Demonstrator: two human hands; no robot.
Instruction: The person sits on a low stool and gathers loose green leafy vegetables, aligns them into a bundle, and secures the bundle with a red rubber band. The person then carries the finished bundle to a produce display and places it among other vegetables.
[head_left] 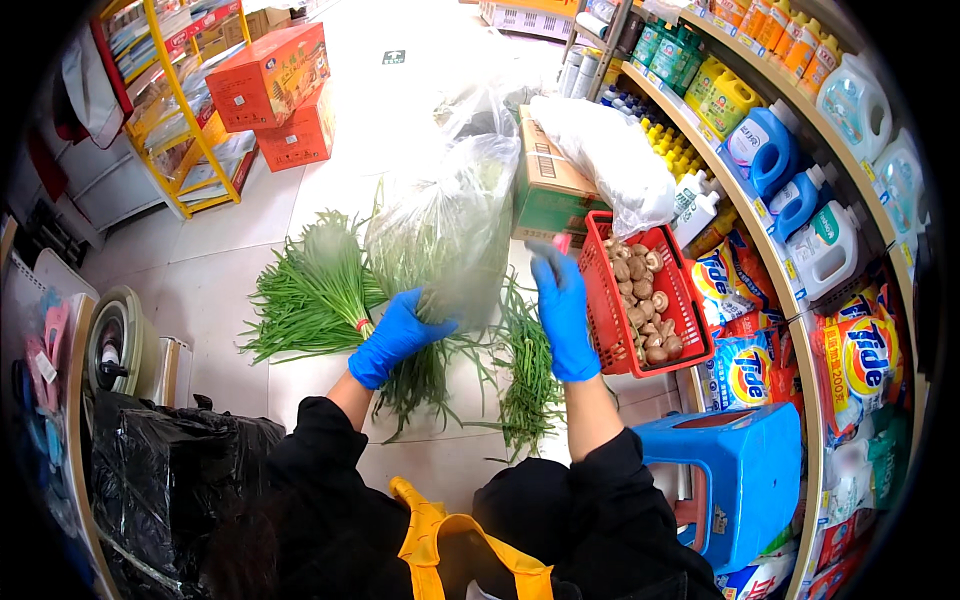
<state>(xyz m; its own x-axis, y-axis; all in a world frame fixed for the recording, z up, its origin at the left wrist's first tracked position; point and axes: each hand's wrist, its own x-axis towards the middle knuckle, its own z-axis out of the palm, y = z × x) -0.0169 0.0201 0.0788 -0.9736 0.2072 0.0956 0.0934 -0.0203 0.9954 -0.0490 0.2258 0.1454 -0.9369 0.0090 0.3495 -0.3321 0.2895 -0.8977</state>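
Observation:
My left hand [395, 340], in a blue glove, closes round a bunch of long thin green leaves [412, 385], whose ends hang below it. Just beyond lies a clear plastic bag [450, 200] with more greens inside. To the left, a bundle of green chives [310, 290] rests on the floor, bound with a red tie. My right hand [565, 315], also blue-gloved, is raised beside the red basket with its fingers bent. Something small and pink shows at its fingertips, too blurred to name. Below that hand lies a loose heap of greens [530, 385].
At the right stand a red basket [700, 345] of mushrooms [640, 290], a cardboard box [550, 180], a blue stool [740, 450] and shelves of detergent bottles [760, 145]. A black plastic-wrapped bundle [170, 480] sits at the left. Red boxes [275, 80] are stacked farther off.

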